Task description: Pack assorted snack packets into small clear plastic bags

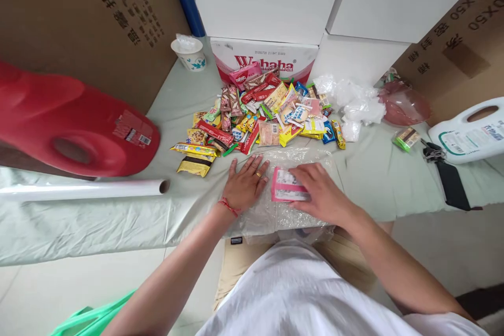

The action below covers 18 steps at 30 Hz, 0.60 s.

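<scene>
My left hand [244, 182] lies flat with spread fingers on the left side of a clear plastic bag [311, 160], which is laid on the cloth-covered table. A pink and white packet [290, 187] rests over the bag, and my right hand [321, 191] grips its right end; my fingers cover that part. Just beyond both hands is a heap of wrapped snacks [268, 105] in red, yellow, brown and blue wrappers. Yellow snack packets [196, 164] lie at the heap's near left edge.
A red jug [90, 121] and a white roll [86, 189] lie at left, near a paper cup [189, 55]. Boxes [263, 0] wall the back. At right are crumpled white plastic bags [360, 102], a white bottle [468, 134] and a black phone-like object with keys [451, 184].
</scene>
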Available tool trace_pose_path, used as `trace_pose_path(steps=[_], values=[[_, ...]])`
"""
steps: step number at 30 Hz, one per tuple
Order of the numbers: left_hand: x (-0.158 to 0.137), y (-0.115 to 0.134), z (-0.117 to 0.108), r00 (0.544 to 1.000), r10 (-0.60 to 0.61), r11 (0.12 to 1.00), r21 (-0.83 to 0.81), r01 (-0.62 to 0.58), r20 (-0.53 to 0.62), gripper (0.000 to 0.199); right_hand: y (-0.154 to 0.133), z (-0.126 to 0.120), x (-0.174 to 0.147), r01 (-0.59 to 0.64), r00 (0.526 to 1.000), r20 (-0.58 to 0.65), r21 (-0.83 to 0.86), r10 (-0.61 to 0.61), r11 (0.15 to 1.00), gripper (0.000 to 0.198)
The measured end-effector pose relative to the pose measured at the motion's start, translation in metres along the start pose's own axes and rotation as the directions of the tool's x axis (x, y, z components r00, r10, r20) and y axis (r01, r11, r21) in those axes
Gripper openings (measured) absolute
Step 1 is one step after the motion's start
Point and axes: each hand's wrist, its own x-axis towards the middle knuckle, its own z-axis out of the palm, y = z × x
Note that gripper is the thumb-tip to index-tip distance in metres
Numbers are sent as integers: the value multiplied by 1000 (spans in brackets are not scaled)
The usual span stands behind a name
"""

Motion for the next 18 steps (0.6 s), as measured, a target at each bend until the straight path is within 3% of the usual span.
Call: trace_pose_path(steps=[3,5,7,9,11,12,14,16,18], values=[[0,0,0,1000,-2,1000,-7,2,-5,55,8,27,4,-32,989,143,-60,40,998,77],[1,0,-1,1000,-5,1000,-11,5,-7,55,18,31,8,-38,983,180,-28,43,999,73],[1,0,-1,1000,-10,1000,-11,10,-5,55,30,22,16,-92,992,86,18,90,996,65],[1,1,-2,1000,-18,1000,-8,18,-1,54,45,7,31,-264,953,-146,17,264,964,59],[2,1,-3,1000,-19,1000,-5,19,-1,55,65,-7,53,-495,793,-369,72,484,866,61],[2,1,-3,1000,-18,1000,-4,18,-2,55,77,-12,66,-577,698,-406,167,589,799,64],[2,1,-2,1000,-12,1000,-1,12,-3,55,99,-17,89,-618,512,-334,496,792,609,64],[2,1,-2,1000,-8,1000,4,8,-2,55,116,-17,106,-538,410,-190,739,892,405,57],[1,0,-1,1000,-9,1000,8,9,-1,55,126,-17,112,-460,392,-103,839,914,292,41]])
